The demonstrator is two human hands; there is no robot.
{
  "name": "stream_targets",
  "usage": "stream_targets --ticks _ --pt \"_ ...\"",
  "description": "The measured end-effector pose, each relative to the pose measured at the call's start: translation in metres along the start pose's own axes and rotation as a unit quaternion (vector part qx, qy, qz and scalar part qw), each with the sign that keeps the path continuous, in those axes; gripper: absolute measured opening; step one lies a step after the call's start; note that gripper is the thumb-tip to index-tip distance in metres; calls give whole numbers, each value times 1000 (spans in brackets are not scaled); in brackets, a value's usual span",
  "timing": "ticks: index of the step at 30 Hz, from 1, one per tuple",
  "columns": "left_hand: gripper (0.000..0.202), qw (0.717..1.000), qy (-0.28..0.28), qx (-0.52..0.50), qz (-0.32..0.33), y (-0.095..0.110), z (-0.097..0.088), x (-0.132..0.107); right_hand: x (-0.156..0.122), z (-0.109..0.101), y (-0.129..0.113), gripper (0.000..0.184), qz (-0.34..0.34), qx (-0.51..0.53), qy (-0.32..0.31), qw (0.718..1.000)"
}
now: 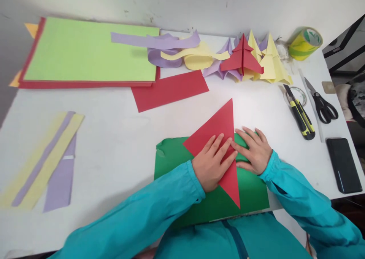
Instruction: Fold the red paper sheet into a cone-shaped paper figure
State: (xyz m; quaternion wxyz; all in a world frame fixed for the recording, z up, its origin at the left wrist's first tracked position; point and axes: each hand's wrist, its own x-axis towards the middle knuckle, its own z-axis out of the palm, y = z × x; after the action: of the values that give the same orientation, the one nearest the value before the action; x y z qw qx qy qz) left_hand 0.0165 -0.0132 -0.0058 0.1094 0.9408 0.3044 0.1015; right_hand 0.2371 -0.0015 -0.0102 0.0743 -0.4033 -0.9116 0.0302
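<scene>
A sheet of red paper (pixel 218 124), folded into a triangle, lies on a green mat (pixel 176 190) with its long edge towards the right. Flat across the triangle's middle rests my left hand (pixel 215 160), fingers stretched out and slightly spread. My right hand (pixel 253 150) lies on the mat just right of the long edge, fingers apart, its index finger touching the paper's edge close to my left fingertips. Both hands press down and hold nothing between the fingers. Part of the triangle is hidden under my left hand.
Behind are a red paper strip (pixel 171 91), stacked green sheets (pixel 91 53), curled strips (pixel 171 42) and folded paper planes (pixel 242 57). Paper strips (pixel 54 156) lie left. Rightwards are a utility knife (pixel 300 116), scissors (pixel 322 103), a phone (pixel 344 166) and a tape roll (pixel 305 42).
</scene>
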Motion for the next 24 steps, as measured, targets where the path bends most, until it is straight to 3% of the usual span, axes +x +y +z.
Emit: stream_targets --ticks 3,15,24 --pt "62 1000 -8 7 -11 1 2 1 0 2 2 61 0 12 6 1000" --pt "87 996 -82 6 -17 -4 -9 5 -12 2 -1 46 -41 72 22 996" --pt "83 991 -131 -8 -12 -9 -22 13 -10 -1 3 36 -52 107 5 993"
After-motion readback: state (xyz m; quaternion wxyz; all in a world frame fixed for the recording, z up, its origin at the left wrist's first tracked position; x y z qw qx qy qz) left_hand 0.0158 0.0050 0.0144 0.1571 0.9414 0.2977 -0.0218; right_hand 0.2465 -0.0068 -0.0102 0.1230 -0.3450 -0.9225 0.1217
